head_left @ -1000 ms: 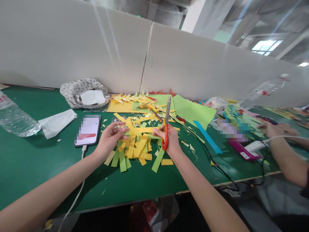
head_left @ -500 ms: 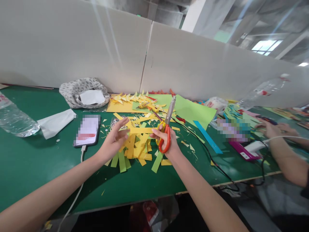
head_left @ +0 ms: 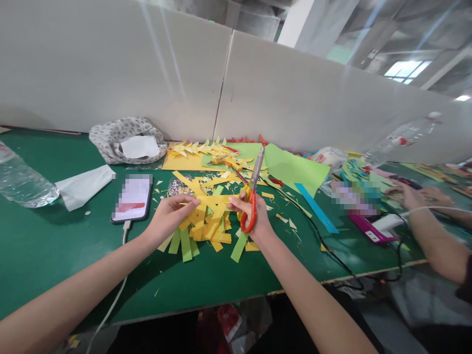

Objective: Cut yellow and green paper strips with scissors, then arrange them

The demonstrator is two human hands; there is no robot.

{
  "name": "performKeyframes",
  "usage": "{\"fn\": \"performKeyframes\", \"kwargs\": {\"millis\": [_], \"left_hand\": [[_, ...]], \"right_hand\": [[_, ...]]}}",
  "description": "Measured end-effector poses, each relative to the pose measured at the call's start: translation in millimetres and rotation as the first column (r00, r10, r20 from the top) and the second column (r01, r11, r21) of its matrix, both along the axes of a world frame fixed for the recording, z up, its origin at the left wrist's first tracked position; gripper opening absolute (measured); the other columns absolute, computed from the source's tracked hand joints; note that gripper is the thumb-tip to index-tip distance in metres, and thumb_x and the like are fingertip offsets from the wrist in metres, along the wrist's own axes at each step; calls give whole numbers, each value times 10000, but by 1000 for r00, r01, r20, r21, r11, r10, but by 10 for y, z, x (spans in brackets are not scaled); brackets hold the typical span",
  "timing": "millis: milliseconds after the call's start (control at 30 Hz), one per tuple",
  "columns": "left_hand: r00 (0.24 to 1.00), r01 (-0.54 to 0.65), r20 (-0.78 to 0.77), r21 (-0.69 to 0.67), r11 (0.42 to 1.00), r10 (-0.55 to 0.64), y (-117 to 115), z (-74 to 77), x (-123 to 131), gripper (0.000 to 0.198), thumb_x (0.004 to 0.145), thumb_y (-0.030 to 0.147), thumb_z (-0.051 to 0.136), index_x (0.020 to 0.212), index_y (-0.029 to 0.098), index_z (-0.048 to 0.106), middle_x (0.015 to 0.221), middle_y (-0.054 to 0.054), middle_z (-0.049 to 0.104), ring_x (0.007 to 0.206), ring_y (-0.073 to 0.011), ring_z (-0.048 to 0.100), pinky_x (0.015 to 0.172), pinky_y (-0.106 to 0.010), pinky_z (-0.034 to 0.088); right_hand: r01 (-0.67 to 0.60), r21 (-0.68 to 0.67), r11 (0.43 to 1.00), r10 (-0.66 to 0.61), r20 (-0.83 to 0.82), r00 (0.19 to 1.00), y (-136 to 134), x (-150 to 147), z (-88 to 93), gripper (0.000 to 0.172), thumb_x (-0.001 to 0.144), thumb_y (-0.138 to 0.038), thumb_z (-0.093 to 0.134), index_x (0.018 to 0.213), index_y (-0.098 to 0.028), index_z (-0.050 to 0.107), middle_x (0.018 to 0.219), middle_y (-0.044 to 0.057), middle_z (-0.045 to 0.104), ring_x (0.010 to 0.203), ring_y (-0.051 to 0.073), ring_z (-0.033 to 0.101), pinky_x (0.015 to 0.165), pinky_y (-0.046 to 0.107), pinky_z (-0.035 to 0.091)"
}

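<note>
The left hand (head_left: 171, 212) has changed since half a second ago: its fingers, spread apart then, have now come together, thumb and forefinger pinching the left end of a yellow paper strip (head_left: 216, 199). The right hand (head_left: 257, 215) grips the strip's other end between thumb and forefinger and also holds the scissors (head_left: 253, 196), whose orange handle lies against the palm and whose blades point away from the person. The strip is stretched level between the hands, just above the pile of cut strips (head_left: 212, 229). Left of that pile lies a phone (head_left: 132, 199) on a white cable; right of it, a blue strip (head_left: 316, 209). Behind the pile are green sheets (head_left: 295, 169) and, farther left, a spotted cloth pouch (head_left: 105, 142). Well right of it is another person's hand (head_left: 409, 197).
</note>
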State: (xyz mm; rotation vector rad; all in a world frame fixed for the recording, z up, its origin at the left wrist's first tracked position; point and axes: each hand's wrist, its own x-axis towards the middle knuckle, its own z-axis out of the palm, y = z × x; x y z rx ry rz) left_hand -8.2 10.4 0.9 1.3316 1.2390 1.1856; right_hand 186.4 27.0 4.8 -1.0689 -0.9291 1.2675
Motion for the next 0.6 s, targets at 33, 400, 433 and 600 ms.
{"fn": "performKeyframes", "kwargs": {"millis": [33,400,433,600], "left_hand": [[1000,3,-3,4,1000,-3,5,-9,-3,169,690,359,625,711,196,662,872,-45,660,839,-182,583,721,-271,444],[997,-8,-80,116,993,17,13,-50,-32,201,712,394,600,727,203,662,838,-38,664,812,-192,593,680,-280,450],[996,-11,-89,133,991,23,14,-53,-33,204,714,397,599,727,202,658,840,-37,662,820,-193,593,689,-281,448],[989,7,-148,200,980,23,24,-67,-36,205,754,394,551,757,199,617,892,-39,632,847,-182,576,729,-280,440]], "right_hand": [[4,-5,1000,-4,0,1000,-4,-3,9,376,498,-226,772,664,-190,436,609,-89,461,538,105,604,669,288,550],[32,-9,999,-32,-11,999,-2,-2,36,378,479,-216,772,655,-190,439,620,-82,492,568,103,597,711,307,537],[47,-2,999,-47,-10,999,8,5,26,371,482,-216,769,651,-189,441,624,-77,507,586,103,596,719,310,534],[92,47,995,-94,34,995,45,24,-21,352,482,-222,764,646,-188,454,613,-76,528,599,107,584,708,329,530]]}}
